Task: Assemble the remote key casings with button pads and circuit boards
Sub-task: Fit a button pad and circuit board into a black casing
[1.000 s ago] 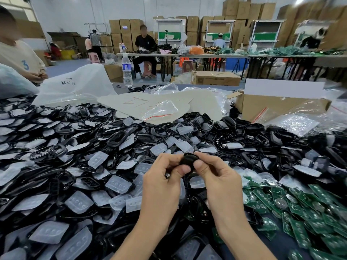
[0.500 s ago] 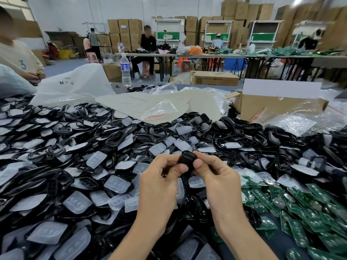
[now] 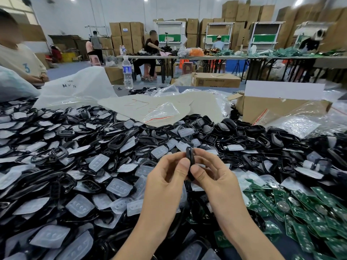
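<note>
Head view: black casing (image 3: 189,162), slim, glossy, edge-on, upright, was pinched between left hand (image 3: 165,182) and right hand (image 3: 216,181).

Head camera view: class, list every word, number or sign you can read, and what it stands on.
"3": blue numeral on the cream shirt at far left.
Dark handwriting on the white plastic bag: illegible.
Red scrawl on the beige sheet: illegible.
Label on the clear water bottle: too blurred.
</note>
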Demonstrator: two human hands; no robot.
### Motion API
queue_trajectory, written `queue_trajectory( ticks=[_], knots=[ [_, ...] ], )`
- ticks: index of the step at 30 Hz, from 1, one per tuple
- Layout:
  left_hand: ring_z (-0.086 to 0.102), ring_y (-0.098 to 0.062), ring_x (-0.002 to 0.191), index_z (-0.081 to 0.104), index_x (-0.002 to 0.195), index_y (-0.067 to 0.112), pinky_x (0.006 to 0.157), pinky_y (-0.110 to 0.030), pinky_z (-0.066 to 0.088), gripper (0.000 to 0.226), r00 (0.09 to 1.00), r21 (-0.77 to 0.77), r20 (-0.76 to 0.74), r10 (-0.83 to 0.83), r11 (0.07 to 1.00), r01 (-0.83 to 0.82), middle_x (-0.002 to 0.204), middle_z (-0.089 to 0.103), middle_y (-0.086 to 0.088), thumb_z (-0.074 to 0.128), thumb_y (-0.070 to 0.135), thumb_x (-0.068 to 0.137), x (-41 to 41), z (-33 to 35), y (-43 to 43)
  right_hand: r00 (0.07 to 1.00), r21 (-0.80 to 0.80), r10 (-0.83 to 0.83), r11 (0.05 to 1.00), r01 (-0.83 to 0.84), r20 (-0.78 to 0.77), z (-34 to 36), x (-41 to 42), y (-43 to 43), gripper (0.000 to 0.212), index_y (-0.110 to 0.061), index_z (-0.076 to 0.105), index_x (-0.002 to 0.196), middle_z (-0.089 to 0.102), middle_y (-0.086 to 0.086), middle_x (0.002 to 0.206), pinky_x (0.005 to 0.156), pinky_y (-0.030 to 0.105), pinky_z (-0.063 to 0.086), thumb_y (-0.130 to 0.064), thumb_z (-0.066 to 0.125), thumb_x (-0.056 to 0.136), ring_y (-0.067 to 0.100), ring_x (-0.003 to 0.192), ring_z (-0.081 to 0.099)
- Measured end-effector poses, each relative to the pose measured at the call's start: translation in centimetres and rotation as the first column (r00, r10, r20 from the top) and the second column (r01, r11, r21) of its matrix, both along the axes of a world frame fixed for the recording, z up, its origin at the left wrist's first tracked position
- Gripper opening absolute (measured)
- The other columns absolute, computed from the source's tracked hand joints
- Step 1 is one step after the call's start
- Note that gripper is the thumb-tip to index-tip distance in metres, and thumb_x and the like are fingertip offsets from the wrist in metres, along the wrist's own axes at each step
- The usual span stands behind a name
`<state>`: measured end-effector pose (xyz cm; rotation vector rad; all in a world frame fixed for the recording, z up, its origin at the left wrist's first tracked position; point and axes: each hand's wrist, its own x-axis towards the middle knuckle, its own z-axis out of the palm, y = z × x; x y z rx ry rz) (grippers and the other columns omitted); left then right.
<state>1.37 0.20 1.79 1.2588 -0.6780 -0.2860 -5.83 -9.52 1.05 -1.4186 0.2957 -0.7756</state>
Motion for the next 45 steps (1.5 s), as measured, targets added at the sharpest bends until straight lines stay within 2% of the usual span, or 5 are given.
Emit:
queue_trajectory(
  ticks=[10, 15, 18, 24, 45],
  knots=[
    [0.070, -0.003, 0.094, 0.069, 0.102, 0.037, 0.081, -0.020, 0.054, 0.017, 0.963, 0.138, 0.230, 0.139, 0.975, -0.174, 0.097, 0.074, 0.020, 0.065, 0.022, 0.095, 0.2, -0.5, 0.2, 0.977, -0.243, -0.211, 0.950, 0.199, -0.025, -0.4, 0.1, 0.6, 0.036, -0.045, 0.064, 0.099, 0.068, -0.019, 0.106, 0.083, 0.012, 0.049, -0.011, 0.074, 0.088, -0.002, 0.108, 0.062],
    [0.068, 0.004, 0.079, 0.074, 0.106, 0.035, 0.068, -0.008, 0.048, 0.036, 0.897, 0.135, 0.384, 0.221, 0.947, -0.291, 0.091, 0.074, 0.023, 0.065, 0.003, 0.094, 0.3, -0.7, 0.4, 0.995, 0.242, 0.051, 0.968, -0.071, 0.088, -0.6, 0.6, 0.7, 0.026, -0.030, 0.073, 0.101, 0.073, 0.003, 0.108, 0.094, 0.037, 0.057, -0.043, 0.071, 0.079, 0.017, 0.103, 0.070],
    [0.066, -0.006, 0.066, 0.076, 0.100, 0.046, 0.057, -0.019, 0.050, 0.041, 0.927, 0.119, 0.295, 0.233, 0.953, -0.278, 0.082, 0.075, 0.015, 0.064, 0.006, 0.095, 0.3, -0.5, 0.4, 0.971, 0.411, 0.147, 0.886, -0.213, 0.186, -0.8, 1.0, 0.9, 0.026, -0.018, 0.076, 0.103, 0.075, 0.011, 0.108, 0.087, 0.035, 0.060, -0.030, 0.068, 0.082, 0.021, 0.098, 0.073],
    [0.075, -0.017, 0.076, 0.080, 0.089, 0.029, 0.068, -0.017, 0.056, 0.018, 0.981, -0.030, -0.171, 0.093, 0.995, -0.099, 0.090, 0.079, -0.002, 0.064, 0.026, 0.082, 0.8, 0.2, 0.3, 0.997, 0.161, 0.014, 0.987, -0.025, 0.074, -0.4, 0.4, 0.5, 0.019, -0.024, 0.079, 0.097, 0.078, 0.004, 0.103, 0.080, 0.024, 0.059, -0.026, 0.068, 0.081, 0.023, 0.097, 0.075],
    [0.075, -0.016, 0.084, 0.078, 0.094, 0.019, 0.073, -0.024, 0.060, 0.029, 0.997, -0.004, -0.057, -0.054, 0.999, 0.054, 0.094, 0.078, -0.005, 0.065, 0.043, 0.084, -2.8, 2.2, -4.8, 0.990, 0.080, -0.133, 0.987, 0.136, -0.046, 3.0, -6.4, -2.5, 0.012, -0.020, 0.074, 0.103, 0.077, -0.001, 0.091, 0.077, 0.036, 0.063, -0.020, 0.062, 0.100, 0.014, 0.080, 0.072]
  ],
)
